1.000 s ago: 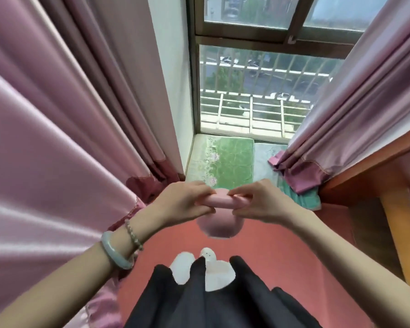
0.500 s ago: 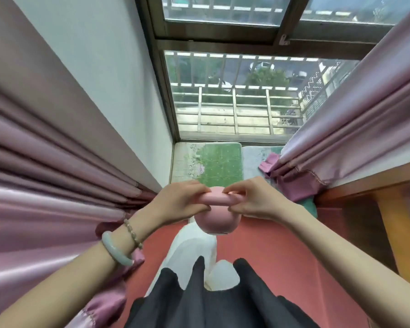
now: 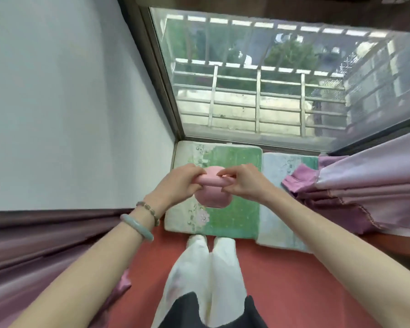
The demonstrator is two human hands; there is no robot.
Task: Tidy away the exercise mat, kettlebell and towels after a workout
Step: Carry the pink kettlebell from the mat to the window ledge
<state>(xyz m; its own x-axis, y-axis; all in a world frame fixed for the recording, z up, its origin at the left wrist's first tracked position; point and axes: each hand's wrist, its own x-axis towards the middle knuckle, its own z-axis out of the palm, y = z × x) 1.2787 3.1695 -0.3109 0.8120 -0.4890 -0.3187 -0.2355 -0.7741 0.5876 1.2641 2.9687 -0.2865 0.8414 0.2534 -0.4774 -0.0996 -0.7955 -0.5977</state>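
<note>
A pale wall point(image 3: 69, 102) is being faced on the left and a window point(image 3: 258, 91) ahead, with the two meeting at a corner. Pink curtains point(image 3: 365, 185) are being seen on both sides, above a red floor point(image 3: 294, 280). Below the glass, a green cushion point(image 3: 234, 218) is being seen in that corner, with a paler cushion point(image 3: 277, 209) touching its right edge.

The kettlebell point(image 3: 213, 197) is being held over the middle of the green cushion. Whether its base is touching the fabric cannot be told. No mat or towels are being shown here.

The left grip point(image 3: 175, 183) is being kept clamped on the left end of the handle and the right grip point(image 3: 244, 183) on the right end, with the fingers curled over the bar. A bangle point(image 3: 137, 227) is being worn on the left wrist.

Judging by this, the bell is being set down or lifted at the cushion. Several risks are being run:
- The hold looks to be made mostly with the fingers, so a heavy bell could be let slip.
- A soft cushion could let the rounded body tip and roll off the near edge, onto the floor where the feet are being kept.
- A swing forward could bring it against the glass.
</note>
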